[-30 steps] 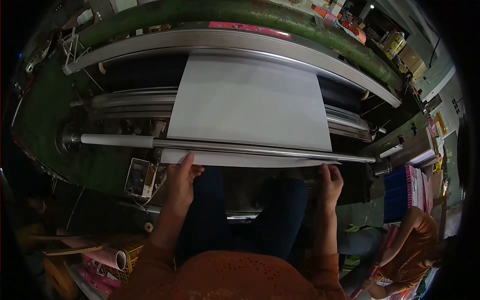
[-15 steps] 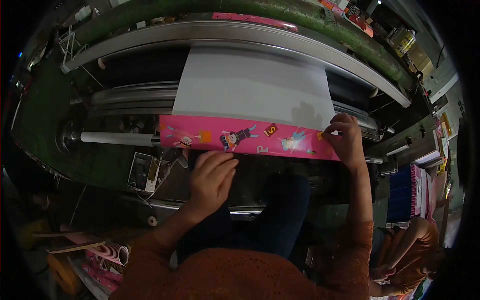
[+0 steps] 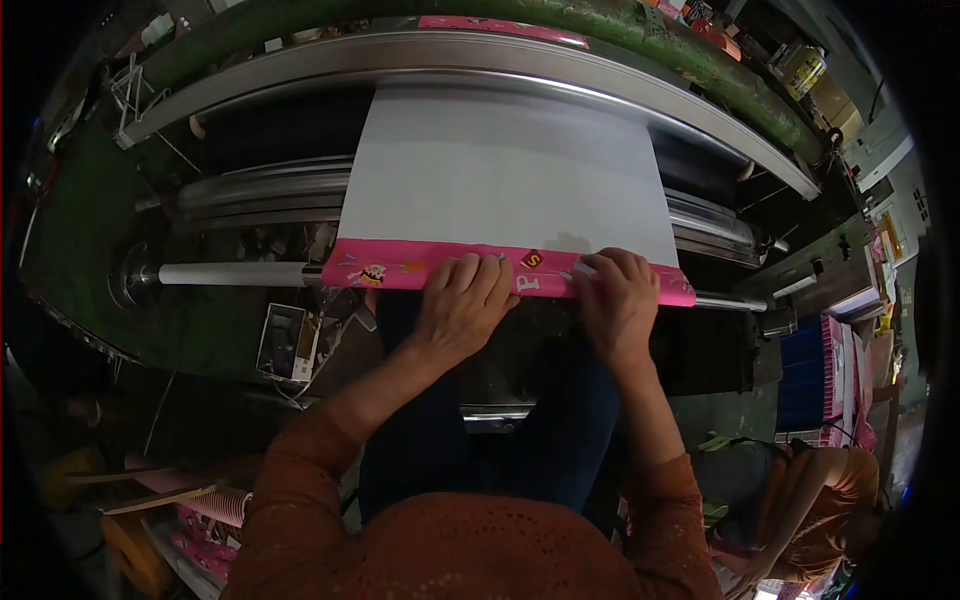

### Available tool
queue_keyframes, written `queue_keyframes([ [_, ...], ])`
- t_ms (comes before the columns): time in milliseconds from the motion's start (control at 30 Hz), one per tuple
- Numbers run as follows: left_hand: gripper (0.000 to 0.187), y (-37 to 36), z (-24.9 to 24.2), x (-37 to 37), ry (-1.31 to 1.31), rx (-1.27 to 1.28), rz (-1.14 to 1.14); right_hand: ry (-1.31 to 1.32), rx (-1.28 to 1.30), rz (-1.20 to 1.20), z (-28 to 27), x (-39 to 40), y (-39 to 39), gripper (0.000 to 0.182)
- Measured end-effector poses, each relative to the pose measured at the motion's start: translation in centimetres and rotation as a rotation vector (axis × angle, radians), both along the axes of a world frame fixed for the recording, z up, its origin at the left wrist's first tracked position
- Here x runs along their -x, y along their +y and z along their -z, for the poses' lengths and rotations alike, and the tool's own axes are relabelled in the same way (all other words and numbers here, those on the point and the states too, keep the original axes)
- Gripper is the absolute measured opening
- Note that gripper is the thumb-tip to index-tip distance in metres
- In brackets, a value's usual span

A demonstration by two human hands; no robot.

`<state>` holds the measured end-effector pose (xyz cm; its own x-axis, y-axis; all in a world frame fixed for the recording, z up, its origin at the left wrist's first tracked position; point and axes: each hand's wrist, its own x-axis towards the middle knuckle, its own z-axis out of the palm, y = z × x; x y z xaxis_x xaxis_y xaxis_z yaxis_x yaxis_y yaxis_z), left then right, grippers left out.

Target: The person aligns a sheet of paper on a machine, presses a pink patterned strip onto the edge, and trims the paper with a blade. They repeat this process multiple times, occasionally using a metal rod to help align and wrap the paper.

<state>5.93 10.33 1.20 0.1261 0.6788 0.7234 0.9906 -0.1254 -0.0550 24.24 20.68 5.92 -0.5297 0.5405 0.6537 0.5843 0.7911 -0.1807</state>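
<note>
A wide white paper sheet (image 3: 505, 180) runs down from the machine's upper rollers to a thin metal rod (image 3: 230, 273). Its lower edge is folded up around the rod, showing a pink printed side (image 3: 385, 268) with cartoon figures. My left hand (image 3: 462, 305) lies palm down on the pink fold near its middle, fingers pressing on it. My right hand (image 3: 615, 300) presses on the same fold further right, fingers curled over the edge. Both sleeves are orange.
A green machine frame (image 3: 90, 230) with steel rollers (image 3: 260, 190) surrounds the sheet. A small electrical box (image 3: 284, 342) hangs below the rod at left. Rolled paper (image 3: 215, 505) lies at lower left. Another person in orange (image 3: 815, 500) bends at lower right beside stacked pink sheets (image 3: 835, 370).
The sheet's lower edge was turned up over the rod, exposing its pink side. Both hands came from the sheet's corners to the middle of the fold and now press on it.
</note>
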Motion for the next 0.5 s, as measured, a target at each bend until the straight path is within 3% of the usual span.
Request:
queue_keyframes([
  [100,0.047,0.0,-0.1,-0.4,-0.065,0.074,-0.034,0.005,0.014,0.056,1.9,1.3,-1.0,0.02],
  [267,0.029,0.7,-0.4,-0.1,0.019,0.033,-0.041,0.06,-0.033,0.069,3.1,1.8,-1.6,0.022],
  [500,0.031,1.2,-0.2,-0.6,0.013,0.083,-0.12,0.025,-0.064,0.067,3.6,1.9,-1.1,0.016],
])
